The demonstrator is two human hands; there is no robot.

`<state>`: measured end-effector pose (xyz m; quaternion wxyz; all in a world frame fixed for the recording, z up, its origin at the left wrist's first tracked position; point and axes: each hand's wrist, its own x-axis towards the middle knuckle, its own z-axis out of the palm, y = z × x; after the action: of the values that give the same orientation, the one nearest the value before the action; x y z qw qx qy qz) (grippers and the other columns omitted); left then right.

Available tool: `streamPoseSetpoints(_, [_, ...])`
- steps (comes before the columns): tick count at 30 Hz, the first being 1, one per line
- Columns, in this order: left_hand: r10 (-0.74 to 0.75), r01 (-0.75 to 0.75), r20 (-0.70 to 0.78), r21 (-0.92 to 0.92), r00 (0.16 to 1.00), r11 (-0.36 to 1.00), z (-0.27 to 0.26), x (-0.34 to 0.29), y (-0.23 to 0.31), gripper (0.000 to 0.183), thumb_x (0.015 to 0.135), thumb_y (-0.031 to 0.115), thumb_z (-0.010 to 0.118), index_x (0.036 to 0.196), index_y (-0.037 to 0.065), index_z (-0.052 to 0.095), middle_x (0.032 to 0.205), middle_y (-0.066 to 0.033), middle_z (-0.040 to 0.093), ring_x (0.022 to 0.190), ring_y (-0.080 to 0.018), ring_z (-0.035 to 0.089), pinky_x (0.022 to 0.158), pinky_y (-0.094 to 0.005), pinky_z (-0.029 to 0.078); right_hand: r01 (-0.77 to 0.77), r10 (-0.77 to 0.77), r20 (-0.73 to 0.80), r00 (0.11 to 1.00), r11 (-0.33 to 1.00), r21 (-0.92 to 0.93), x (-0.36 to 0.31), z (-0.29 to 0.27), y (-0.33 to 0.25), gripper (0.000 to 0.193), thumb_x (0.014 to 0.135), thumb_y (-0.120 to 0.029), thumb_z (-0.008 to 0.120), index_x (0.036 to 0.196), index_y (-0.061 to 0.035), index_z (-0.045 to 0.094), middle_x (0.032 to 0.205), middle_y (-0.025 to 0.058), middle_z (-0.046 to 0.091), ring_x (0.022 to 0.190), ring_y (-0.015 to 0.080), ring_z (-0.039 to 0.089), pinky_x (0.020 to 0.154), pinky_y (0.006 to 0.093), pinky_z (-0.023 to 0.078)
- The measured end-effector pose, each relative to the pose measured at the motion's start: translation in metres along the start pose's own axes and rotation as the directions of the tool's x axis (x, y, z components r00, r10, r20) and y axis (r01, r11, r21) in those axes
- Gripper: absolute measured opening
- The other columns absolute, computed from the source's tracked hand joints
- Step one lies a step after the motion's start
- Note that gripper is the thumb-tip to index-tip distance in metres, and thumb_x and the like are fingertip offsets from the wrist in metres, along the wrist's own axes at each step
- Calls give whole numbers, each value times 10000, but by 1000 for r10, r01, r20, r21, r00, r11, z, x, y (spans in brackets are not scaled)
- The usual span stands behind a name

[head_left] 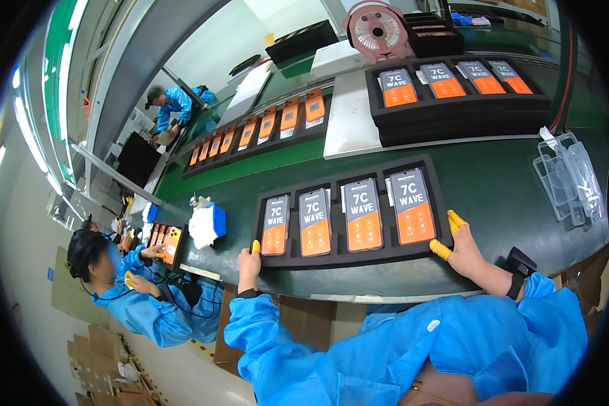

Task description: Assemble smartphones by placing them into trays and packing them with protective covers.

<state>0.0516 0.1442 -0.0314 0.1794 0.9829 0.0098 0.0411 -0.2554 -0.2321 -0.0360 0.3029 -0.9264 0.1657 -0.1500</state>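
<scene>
Black tray (338, 230) lies on the green bench (507, 183), seating four upright-facing grey-and-orange phones (363, 215). Left hand (249, 262) touches its near left corner, right hand (465, 249), fingers parted, its near right; whether either pinches cannot be told. Behind, a black stack (460, 122) holds four similar phones; long trays (301, 125) hold orange ones.
</scene>
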Motion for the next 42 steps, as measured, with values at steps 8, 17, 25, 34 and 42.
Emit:
streamPoseSetpoints(8, [150, 336, 368, -920, 917, 203, -60, -81, 11, 287, 828, 175, 512, 1039, -18, 517, 978, -105, 581, 876, -203, 568, 774, -315, 457, -126, 351, -181, 919, 694, 709, -7, -38, 16, 499, 807, -231, 567, 1160, 80, 402, 1107, 190, 489, 1045, 244, 459, 889, 287, 340])
streamPoseSetpoints(17, [419, 34, 42, -999, 907, 26, -114, -105, 157, 310, 828, 185, 507, 1070, -9, 506, 1010, -88, 567, 913, -177, 550, 801, -306, 432, 403, 306, -477, 824, 277, 873, -5, -195, 73, 385, 863, -169, 464, 1194, 18, 402, 1104, 90, 514, 1023, 155, 481, 899, 269, 352])
streamPoseSetpoints(25, [336, -288, -167, -891, 927, 351, 8, -18, 383, 308, 667, 269, 625, 731, -22, 550, 627, -104, 567, 602, -195, 533, 567, -348, 416, 403, 312, -630, 711, 554, 729, 120, -317, 231, 319, 837, -144, 463, 1084, 55, 494, 1058, 111, 544, 988, 197, 494, 894, 303, 354])
streamPoseSetpoints(34, [257, -233, -100, -790, 961, 567, 45, -37, 431, 398, 690, 276, 561, 829, -96, 538, 874, -283, 555, 875, -402, 523, 747, -412, 405, 174, 378, -732, 567, 813, 555, 153, -305, 282, 329, 764, -165, 553, 997, 67, 551, 996, 168, 556, 893, 263, 501, 834, 366, 386])
streamPoseSetpoints(42, [558, -314, 19, -810, 830, 495, 56, 39, 375, 350, 751, 272, 474, 874, -45, 553, 822, -245, 579, 802, -363, 559, 707, -390, 418, 238, -231, -833, 502, 963, -124, 153, -196, 127, 281, 833, -86, 499, 1106, -21, 482, 1063, 82, 515, 994, 176, 484, 851, 270, 370])
